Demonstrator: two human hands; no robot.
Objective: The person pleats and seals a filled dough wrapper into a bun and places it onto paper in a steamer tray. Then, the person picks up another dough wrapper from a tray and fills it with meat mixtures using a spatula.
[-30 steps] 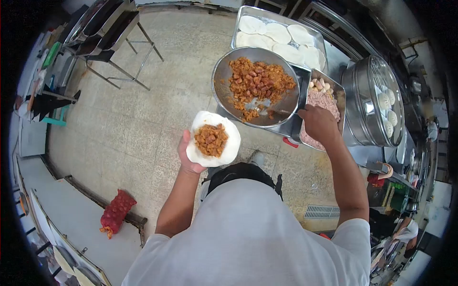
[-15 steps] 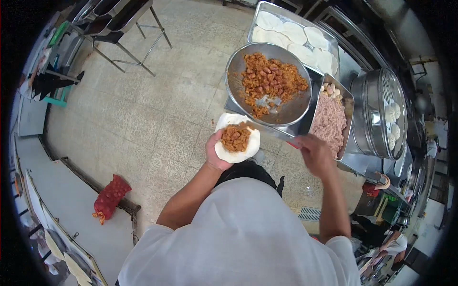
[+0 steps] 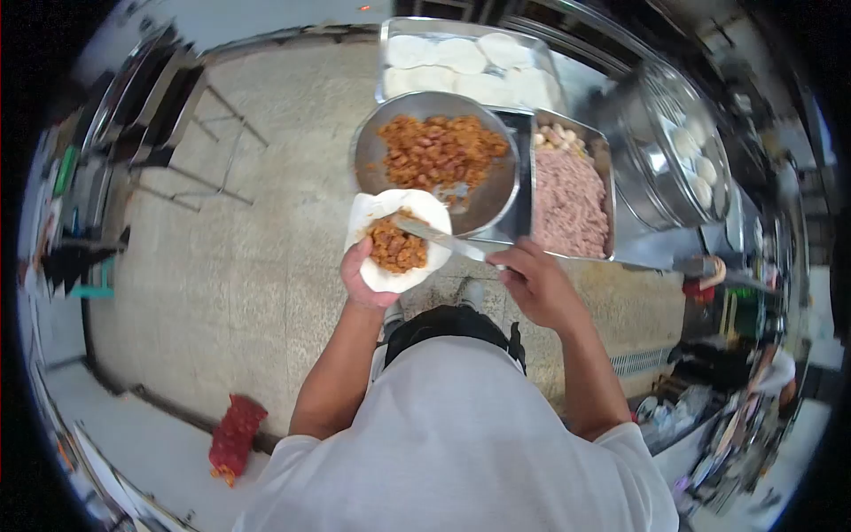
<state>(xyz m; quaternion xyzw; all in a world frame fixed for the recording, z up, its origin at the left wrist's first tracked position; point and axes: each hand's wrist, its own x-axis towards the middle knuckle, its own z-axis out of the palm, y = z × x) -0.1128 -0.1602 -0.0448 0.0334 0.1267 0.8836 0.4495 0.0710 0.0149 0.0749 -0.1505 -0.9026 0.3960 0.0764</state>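
My left hand [image 3: 365,282] cups a round white dough wrapper [image 3: 429,204] from below, with the thumb over its near left edge. A mound of orange-brown chunky filling [image 3: 399,252] lies in the middle of the wrapper. My right hand [image 3: 542,285] is closed around the handle of a flat metal spatula [image 3: 454,241]; its blade reaches left over the wrapper and touches the filling. Just beyond the wrapper stands a large steel bowl [image 3: 498,191] holding more of this filling, and the wrapper hides part of its near rim.
Behind the bowl, a metal tray [image 3: 385,55] holds several flat dough rounds. Right of the bowl is a steel pan [image 3: 610,191] of pink minced meat, then steamer tiers [image 3: 634,164] with pleated buns. A red mesh sack [image 3: 238,436] lies lower left; a stool [image 3: 208,182] stands upper left.
My right hand has brought the spatula left from beside the meat pan, so its blade now lies on the filling. The view has turned, and the left hand still holds the wrapper.
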